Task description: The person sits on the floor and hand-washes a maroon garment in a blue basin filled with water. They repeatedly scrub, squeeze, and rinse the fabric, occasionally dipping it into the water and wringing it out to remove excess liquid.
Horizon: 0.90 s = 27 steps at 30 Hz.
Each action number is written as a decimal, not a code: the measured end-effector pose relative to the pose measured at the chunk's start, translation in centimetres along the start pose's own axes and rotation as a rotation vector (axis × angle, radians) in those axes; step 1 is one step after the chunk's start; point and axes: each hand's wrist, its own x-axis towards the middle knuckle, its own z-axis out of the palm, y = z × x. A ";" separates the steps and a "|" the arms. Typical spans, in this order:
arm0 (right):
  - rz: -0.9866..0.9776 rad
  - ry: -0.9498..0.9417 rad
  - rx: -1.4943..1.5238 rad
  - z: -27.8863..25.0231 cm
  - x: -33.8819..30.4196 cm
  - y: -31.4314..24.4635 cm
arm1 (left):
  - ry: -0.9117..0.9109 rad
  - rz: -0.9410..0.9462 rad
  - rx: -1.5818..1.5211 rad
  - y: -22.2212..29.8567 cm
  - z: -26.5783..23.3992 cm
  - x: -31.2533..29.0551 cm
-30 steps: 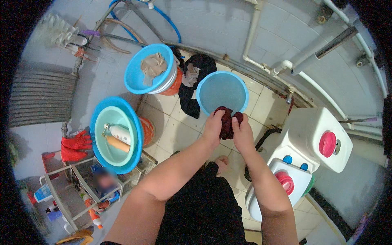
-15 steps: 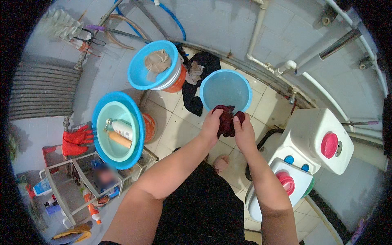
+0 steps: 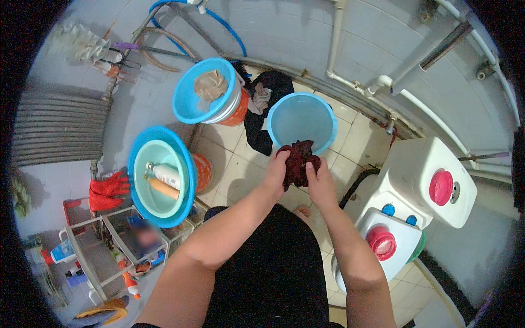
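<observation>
Between my two hands is a dark maroon cloth (image 3: 296,164), bunched up and wet-looking. My left hand (image 3: 276,173) grips its left side, thumb on top. On its right side my right hand (image 3: 320,176) is closed with the thumb pressed on the fabric. The cloth hangs just over the near rim of a light blue basin (image 3: 276,126), which holds cloudy water and stands on the tiled floor. Whether the cloth touches the rim I cannot tell. The fingers beneath the cloth are hidden.
Left of the basin lies a heap of black cloth (image 3: 257,128) with a beige piece. A blue basin (image 3: 181,106) with beige cloth tops a bucket. Nearer, stacked basins (image 3: 191,183) hold bottles. A toilet (image 3: 377,218) stands at right, a shelf rack (image 3: 82,251) at left.
My hands and the maroon cloth have shifted slightly left. The cloth is spread a little differently, and my hands are a bit closer together. The view has tilted slightly.
</observation>
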 end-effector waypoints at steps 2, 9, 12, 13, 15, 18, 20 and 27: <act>0.025 0.002 -0.021 -0.1 0.0 0.4 | 0.003 -0.007 -0.008 0.0 0.4 -0.4; -0.024 0.047 0.057 0.2 0.1 1.0 | -0.064 0.012 -0.047 0.2 0.3 -1.1; -0.079 0.027 0.070 -0.3 -0.1 -0.4 | -0.091 -0.008 -0.092 0.6 -0.1 -0.8; -0.064 0.027 0.062 -0.5 -0.1 -0.9 | -0.095 -0.022 -0.111 0.8 -0.2 -0.6; -0.037 0.032 0.044 -0.7 0.2 -1.8 | -0.116 -0.012 -0.081 1.6 0.4 -0.8; -0.096 0.095 0.112 -0.6 1.2 -2.1 | -0.184 -0.042 -0.066 3.0 0.8 -0.6; -0.147 0.134 0.144 0.0 2.8 -1.2 | -0.217 -0.079 -0.104 4.3 1.1 -0.2; -0.108 0.120 0.224 -0.1 6.6 -5.4 | -0.216 -0.163 -0.176 9.4 0.3 4.3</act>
